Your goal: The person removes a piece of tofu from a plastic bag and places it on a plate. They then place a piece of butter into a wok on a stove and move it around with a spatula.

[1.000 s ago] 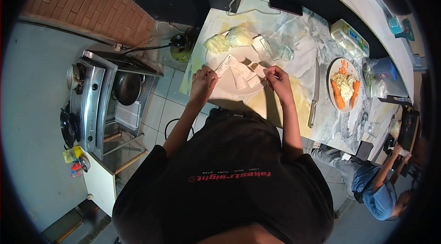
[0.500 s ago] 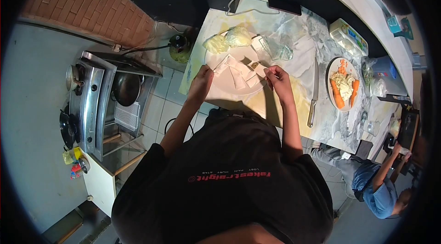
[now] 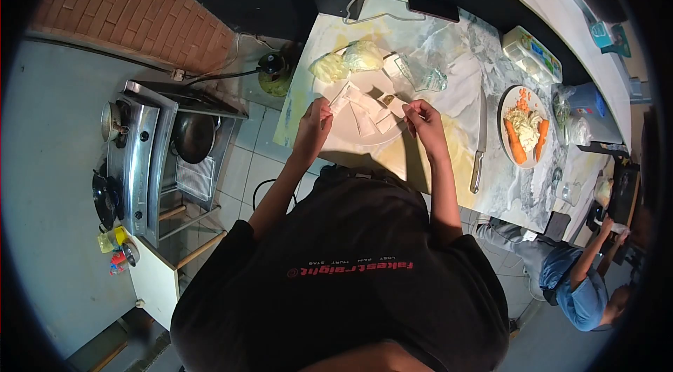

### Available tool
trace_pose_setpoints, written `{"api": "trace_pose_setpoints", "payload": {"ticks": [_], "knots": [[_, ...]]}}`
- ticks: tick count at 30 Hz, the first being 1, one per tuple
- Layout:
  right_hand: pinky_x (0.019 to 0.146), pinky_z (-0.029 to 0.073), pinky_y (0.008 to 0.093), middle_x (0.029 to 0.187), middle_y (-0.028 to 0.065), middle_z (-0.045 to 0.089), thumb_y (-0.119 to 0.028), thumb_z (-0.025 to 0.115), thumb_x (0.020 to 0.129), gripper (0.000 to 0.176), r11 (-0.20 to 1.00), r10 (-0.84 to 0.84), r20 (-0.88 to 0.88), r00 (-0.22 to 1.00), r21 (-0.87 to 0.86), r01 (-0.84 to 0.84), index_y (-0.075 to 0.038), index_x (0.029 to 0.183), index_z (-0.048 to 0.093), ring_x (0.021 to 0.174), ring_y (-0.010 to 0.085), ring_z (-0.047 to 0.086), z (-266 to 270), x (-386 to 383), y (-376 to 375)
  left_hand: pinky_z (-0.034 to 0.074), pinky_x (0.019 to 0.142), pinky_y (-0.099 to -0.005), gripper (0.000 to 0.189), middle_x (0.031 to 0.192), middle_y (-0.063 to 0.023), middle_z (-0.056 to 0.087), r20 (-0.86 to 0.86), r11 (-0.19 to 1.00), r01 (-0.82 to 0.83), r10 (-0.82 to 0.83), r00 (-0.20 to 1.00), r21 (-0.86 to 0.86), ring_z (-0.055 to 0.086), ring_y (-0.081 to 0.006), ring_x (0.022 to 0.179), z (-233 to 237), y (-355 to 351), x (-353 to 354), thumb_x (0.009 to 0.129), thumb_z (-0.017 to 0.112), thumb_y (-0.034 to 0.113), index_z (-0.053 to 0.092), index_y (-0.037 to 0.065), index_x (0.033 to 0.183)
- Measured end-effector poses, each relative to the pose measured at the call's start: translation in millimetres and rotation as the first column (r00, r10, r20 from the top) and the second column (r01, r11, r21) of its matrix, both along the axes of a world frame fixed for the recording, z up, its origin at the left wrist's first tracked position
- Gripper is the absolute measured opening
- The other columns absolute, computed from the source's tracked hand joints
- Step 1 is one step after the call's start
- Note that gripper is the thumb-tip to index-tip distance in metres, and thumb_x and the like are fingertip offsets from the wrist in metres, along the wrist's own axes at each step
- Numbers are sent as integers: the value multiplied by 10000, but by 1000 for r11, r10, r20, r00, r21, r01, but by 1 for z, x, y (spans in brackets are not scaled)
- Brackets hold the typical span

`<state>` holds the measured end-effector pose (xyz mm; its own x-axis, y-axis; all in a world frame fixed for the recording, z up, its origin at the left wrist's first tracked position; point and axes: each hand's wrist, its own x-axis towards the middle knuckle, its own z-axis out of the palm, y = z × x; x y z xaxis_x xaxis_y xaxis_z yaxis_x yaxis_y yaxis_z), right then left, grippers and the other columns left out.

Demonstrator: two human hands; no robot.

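Observation:
A pale round plate (image 3: 382, 137) lies on the counter, with several flat cream-white pieces (image 3: 363, 120) overlapping on it. My right hand (image 3: 425, 122) is closed in a pinch at the plate's right side, gripping a small pale piece (image 3: 397, 107) by its edge. Beside that is a piece with brown filling (image 3: 386, 99). My left hand (image 3: 313, 127) has its fingers bunched together over the plate's left rim, fingertips right at the corner of a cream-white piece; I cannot tell what is in them. Two pale green cabbage chunks (image 3: 364, 56) sit against the plate's far edge.
Clear plastic packaging (image 3: 426, 78) lies behind the plate. Rightward are a long knife (image 3: 481, 141), a plate of carrots and pale shreds (image 3: 524, 127), and an egg carton (image 3: 531, 57). A phone (image 3: 433, 6) lies at the back. A stove (image 3: 144, 162) stands left; another person (image 3: 575, 288) works at right.
My left hand has moved slightly right and inward from the plate's left rim, its fingers now at the cream-white pieces. My right hand stays almost where it was.

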<state>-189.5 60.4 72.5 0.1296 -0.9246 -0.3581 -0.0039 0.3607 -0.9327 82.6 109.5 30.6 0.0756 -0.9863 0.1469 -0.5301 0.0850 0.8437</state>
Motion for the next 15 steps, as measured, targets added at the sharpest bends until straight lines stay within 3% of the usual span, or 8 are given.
{"api": "trace_pose_setpoints", "payload": {"ticks": [9, 11, 15], "knots": [[469, 339, 201, 690, -27, 559, -154, 624, 932, 113, 1000, 29, -10, 1000, 1, -29, -59, 873, 605, 531, 27, 438, 4, 4, -2, 509, 839, -375, 387, 1090, -146, 598, 148, 991, 129, -131, 980, 26, 610, -301, 981, 5, -9, 26, 816, 648, -40, 531, 36, 1177], [473, 341, 201, 691, -27, 559, -154, 625, 931, 110, 1000, 31, -14, 999, 3, -31, -61, 877, 606, 538, 28, 444, 4, 4, -1, 483, 917, -388, 415, 1167, -132, 596, 255, 966, 254, -234, 938, -48, 581, -322, 1067, 8, -15, 31, 818, 640, -7, 549, 50, 1218], [474, 342, 202, 692, -28, 560, -157, 626, 931, 109, 1000, 27, -3, 1000, 9, -27, -62, 880, 608, 543, 30, 449, 5, 3, -1, 480, 934, -389, 427, 1200, -109, 606, 310, 927, 376, -352, 883, -18, 577, -326, 1096, 12, -28, 34, 801, 662, -12, 579, 63, 1213]]}}
